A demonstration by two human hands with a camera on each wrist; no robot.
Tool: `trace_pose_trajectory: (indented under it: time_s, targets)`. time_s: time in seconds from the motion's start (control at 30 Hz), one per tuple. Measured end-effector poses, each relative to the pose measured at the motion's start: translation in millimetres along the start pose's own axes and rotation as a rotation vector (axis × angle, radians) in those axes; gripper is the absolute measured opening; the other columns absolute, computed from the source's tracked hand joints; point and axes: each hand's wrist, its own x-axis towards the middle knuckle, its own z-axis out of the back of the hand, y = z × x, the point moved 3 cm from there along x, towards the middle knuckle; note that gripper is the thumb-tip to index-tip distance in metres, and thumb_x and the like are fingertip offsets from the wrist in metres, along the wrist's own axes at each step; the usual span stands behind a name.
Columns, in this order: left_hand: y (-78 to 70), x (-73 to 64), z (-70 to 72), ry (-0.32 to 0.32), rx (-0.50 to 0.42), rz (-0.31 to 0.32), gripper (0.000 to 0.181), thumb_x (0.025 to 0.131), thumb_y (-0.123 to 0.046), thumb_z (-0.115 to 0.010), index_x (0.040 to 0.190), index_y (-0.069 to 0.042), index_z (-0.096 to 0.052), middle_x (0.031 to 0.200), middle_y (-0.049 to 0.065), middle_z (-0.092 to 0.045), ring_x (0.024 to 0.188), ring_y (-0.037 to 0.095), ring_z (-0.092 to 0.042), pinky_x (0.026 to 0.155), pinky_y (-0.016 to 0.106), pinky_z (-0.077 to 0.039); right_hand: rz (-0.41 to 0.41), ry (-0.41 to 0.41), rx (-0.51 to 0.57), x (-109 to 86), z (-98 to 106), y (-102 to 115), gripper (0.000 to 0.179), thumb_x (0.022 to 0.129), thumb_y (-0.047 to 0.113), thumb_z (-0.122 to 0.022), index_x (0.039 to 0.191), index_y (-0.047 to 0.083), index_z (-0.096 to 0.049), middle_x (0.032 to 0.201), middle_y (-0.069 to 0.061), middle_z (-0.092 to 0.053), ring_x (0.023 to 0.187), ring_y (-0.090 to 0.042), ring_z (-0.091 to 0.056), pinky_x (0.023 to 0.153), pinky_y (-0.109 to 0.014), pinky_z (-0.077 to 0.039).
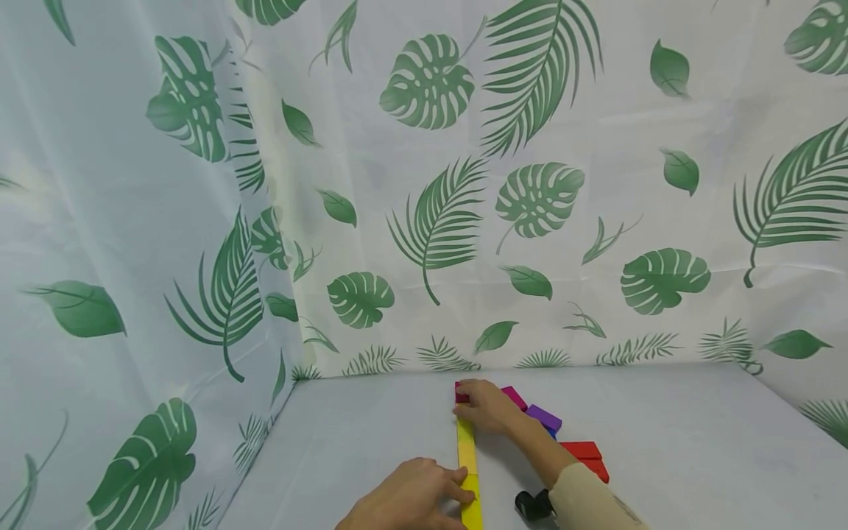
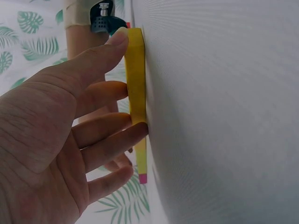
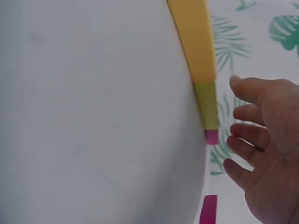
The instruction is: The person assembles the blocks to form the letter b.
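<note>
A row of yellow blocks lies end to end on the white table, with a magenta block at its far end. My left hand is at the near part of this row. In the left wrist view, its thumb tip and fingertips touch the top of a yellow block, fingers spread and fairly straight. My right hand is over the far end, close to the magenta block. The right wrist view shows its fingers loosely bent, with a gap between them and the row.
Right of the right forearm lie red blocks, a purple block with blue beside it, and another magenta block. A black device sits at the right wrist. Leaf-patterned curtains stand behind and at the left.
</note>
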Motion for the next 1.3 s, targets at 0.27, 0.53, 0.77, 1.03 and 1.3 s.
trace_pose_trajectory:
  time_s: [0.27,0.53,0.77,1.03,1.3]
  targets:
    - [-0.7,0.2,0.0,0.012,-0.006,0.024,0.039,0.087,-0.049,-0.080,0.123,-0.035,-0.077,0.137,-0.014,-0.068,0.117,0.000,-0.067,0.097,0.026,-0.056,-0.026,-0.049,0.048,-24.1,8,3,0.051,0.094,0.033,-0.077,0.140,0.014,-0.066,0.150,-0.012,-0.058,0.142,-0.038,-0.050,0.112,-0.063,-0.043]
    - [-1.5,-0.2,0.7,0.006,-0.006,0.021,0.040,0.087,-0.049,-0.080,0.123,-0.034,-0.077,0.135,-0.014,-0.069,0.114,-0.002,-0.067,0.096,0.025,-0.056,0.017,-0.047,0.004,-32.7,12,4,0.049,0.094,0.034,-0.076,0.139,0.016,-0.067,0.148,-0.010,-0.060,0.141,-0.037,-0.052,0.111,-0.062,-0.044]
    - [-2.3,-1.3,1.5,-0.004,0.011,0.017,0.040,0.086,-0.050,-0.081,0.123,-0.035,-0.077,0.134,-0.015,-0.069,0.110,-0.004,-0.067,0.095,0.024,-0.056,0.045,-0.018,-0.011,-39.6,20,4,0.051,0.094,0.035,-0.076,0.140,0.016,-0.066,0.148,-0.009,-0.060,0.141,-0.036,-0.052,0.109,-0.062,-0.046]
    - [-1.9,-1.9,0.8,-0.007,0.026,-0.002,0.040,0.086,-0.051,-0.081,0.123,-0.034,-0.078,0.136,-0.012,-0.069,0.115,-0.002,-0.067,0.095,0.025,-0.056,0.035,-0.058,-0.047,-44.6,30,-8,0.053,0.096,0.032,-0.076,0.143,0.011,-0.063,0.149,-0.011,-0.059,0.141,-0.037,-0.051,0.115,-0.061,-0.041]
    - [-1.8,-0.9,0.8,-0.005,0.020,0.008,0.041,0.085,-0.052,-0.081,0.122,-0.036,-0.077,0.136,-0.013,-0.068,0.117,-0.002,-0.066,0.096,0.026,-0.056,0.004,-0.088,-0.063,-43.5,38,-23,0.053,0.096,0.034,-0.076,0.143,0.012,-0.063,0.147,-0.011,-0.060,0.137,-0.034,-0.054,0.114,-0.058,-0.044]
